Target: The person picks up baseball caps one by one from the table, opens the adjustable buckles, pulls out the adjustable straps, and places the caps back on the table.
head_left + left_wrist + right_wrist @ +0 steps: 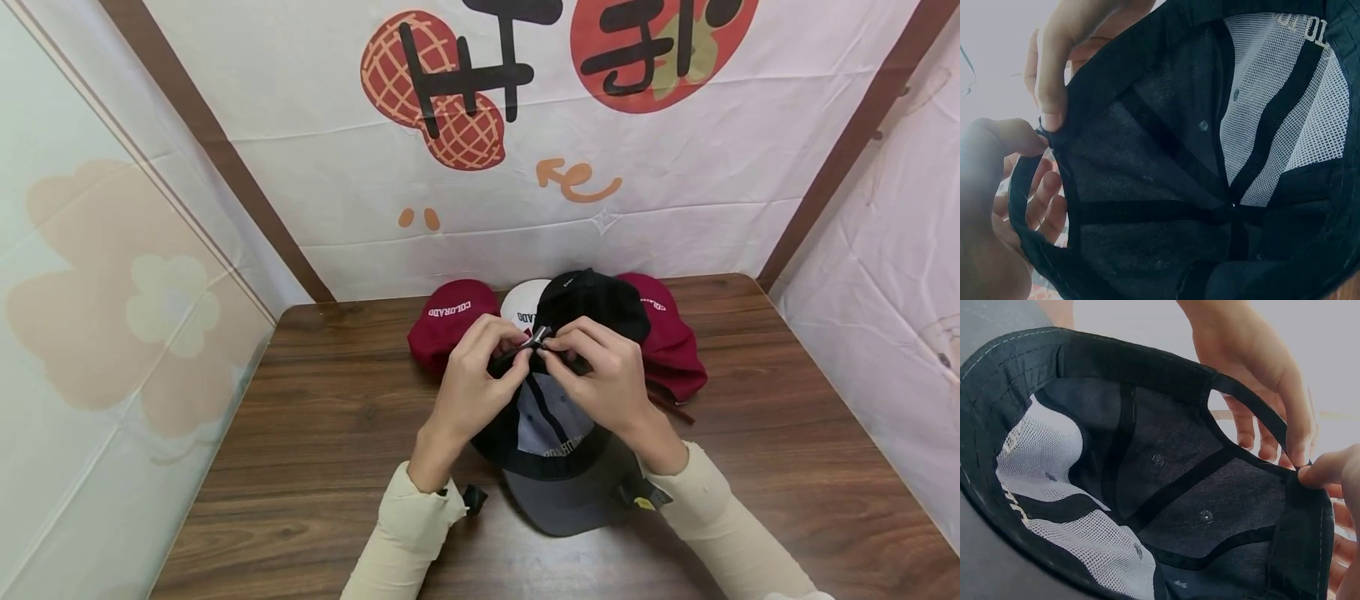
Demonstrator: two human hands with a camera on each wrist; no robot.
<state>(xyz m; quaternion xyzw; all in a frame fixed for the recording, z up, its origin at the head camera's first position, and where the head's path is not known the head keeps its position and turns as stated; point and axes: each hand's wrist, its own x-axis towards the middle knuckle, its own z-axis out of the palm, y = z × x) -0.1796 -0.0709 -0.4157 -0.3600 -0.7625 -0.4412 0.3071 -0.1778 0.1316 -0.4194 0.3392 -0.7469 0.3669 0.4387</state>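
Observation:
A dark cap (573, 500) sits upside down, its brim toward me and its inside facing up. Light mesh lining (1272, 119) shows in its front panels. My left hand (480, 379) pinches the back strap (1254, 409) between thumb and fingertips. Close beside it, my right hand (603, 375) pinches the edge at the strap's other end. A small metal buckle (538, 336) shows between the fingertips of both hands. In the right wrist view, the strap arches over the opening at the cap's back. Fingers partly hide the strap's join.
Behind the held cap stand a maroon cap (450, 321), a white cap (522, 302), a black cap (592, 304) and another maroon cap (671, 350). They rest along the back of the brown wooden table (315, 467). A printed cloth (337, 183) hangs behind it.

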